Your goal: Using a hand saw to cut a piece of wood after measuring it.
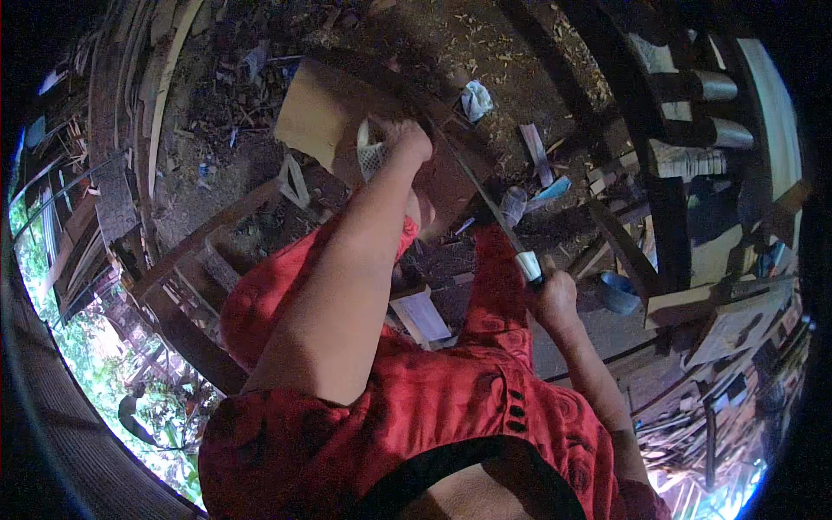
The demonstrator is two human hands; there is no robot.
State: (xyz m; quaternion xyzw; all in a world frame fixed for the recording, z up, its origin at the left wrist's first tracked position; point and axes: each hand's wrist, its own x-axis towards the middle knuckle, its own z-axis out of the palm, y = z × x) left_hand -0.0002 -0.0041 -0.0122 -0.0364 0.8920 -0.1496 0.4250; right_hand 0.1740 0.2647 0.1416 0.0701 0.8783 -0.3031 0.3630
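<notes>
My right hand (553, 299) is closed on the white-and-dark handle (528, 265) of a long, thin blade (486, 198), which runs diagonally across a brown board (309, 105) below me. My left hand (406, 139) is closed at the board's upper middle, beside the blade's far end; what its fingers grip is hidden. Just left of it is a pale mesh item (372, 158), perhaps footwear, partly covered by my forearm. My red patterned clothing covers my legs, one bent toward the board.
Dirt ground (485, 52) holds scraps, a crumpled white bag (477, 100) and loose planks (536, 154). A blue bowl (619, 293) sits right of my right hand. Dark timbers (641, 173) stand at the right, piled wood (693, 416) lies lower right, and greenery shows at left.
</notes>
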